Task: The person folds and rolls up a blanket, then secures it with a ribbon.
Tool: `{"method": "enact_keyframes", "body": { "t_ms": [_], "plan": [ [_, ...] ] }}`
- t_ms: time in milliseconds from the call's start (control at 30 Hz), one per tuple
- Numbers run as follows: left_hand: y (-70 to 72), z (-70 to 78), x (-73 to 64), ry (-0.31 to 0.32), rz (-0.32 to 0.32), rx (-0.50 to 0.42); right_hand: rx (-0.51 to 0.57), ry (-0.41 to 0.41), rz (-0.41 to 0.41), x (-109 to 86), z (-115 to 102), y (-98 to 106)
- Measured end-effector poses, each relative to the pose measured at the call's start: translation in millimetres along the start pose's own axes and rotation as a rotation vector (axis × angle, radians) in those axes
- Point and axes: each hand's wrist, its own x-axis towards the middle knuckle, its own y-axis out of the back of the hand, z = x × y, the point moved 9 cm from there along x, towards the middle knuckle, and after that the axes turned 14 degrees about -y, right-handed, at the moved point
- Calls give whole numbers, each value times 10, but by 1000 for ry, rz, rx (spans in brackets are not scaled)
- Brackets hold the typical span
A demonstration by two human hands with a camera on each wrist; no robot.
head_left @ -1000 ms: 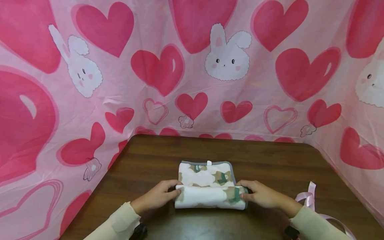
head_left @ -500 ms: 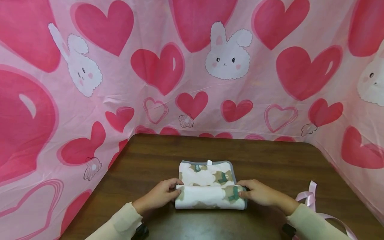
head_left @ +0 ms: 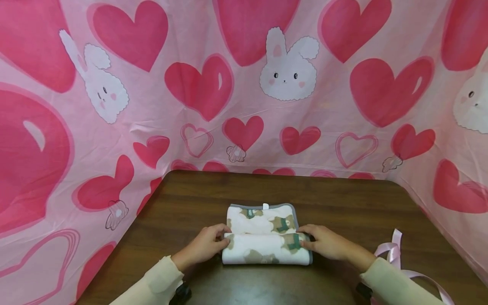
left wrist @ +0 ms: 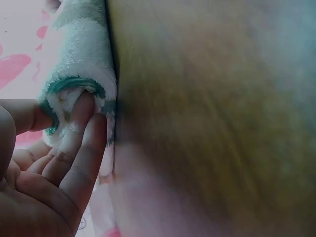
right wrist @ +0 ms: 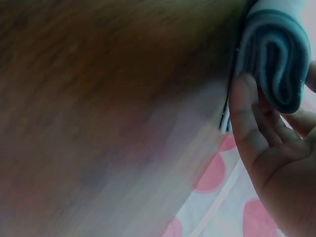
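A white towel [head_left: 267, 250] with brown bears, green patches and a grey edge lies partly rolled on the table; its far part is flat, with a small white tag [head_left: 265, 206]. My left hand [head_left: 206, 245] grips the roll's left end, thumb on the near side. In the left wrist view, fingertips [left wrist: 85, 106] reach into the open spiral of that end. My right hand [head_left: 328, 242] holds the right end in the same way. The right wrist view shows the coiled layers [right wrist: 276, 64] of the towel, with a finger [right wrist: 244, 98] along its underside.
A pink ribbon [head_left: 394, 254] lies loosely on the brown wooden table [head_left: 198, 195] to the right, partly behind the right forearm. Pink fabric [head_left: 244, 97] with hearts and rabbits hangs around the table's back and sides.
The roll has turned slightly, so more of a brown bear shows on its near face. Both hands have moved slightly away from me with it.
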Motion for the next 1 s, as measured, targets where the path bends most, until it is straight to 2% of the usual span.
{"method": "enact_keyframes", "body": {
  "t_ms": [167, 333, 433, 567, 700, 800, 900, 1000],
  "plan": [
    [11, -8, 7, 6, 1, 22, -15, 17, 75, -3, -11, 45],
    [1, -13, 19, 9, -25, 63, -57, 99, 227, -45, -74, 132],
    [11, -12, 23, 17, -31, 86, -90, 198, 319, -90, -157, 172],
    [61, 36, 41, -5, -4, 133, -137, 349, 407, -159, -277, 193],
    [103, 124, 66, -69, 39, 167, -145, 456, 444, -222, -343, 204],
    [109, 203, 72, -140, 56, 199, -149, 535, 453, -272, -396, 200],
    [89, 318, 73, -253, 52, 263, -168, 599, 467, -317, -446, 189],
    [47, 469, 53, -396, 40, 357, -204, 616, 475, -351, -466, 164]
  ]
}}
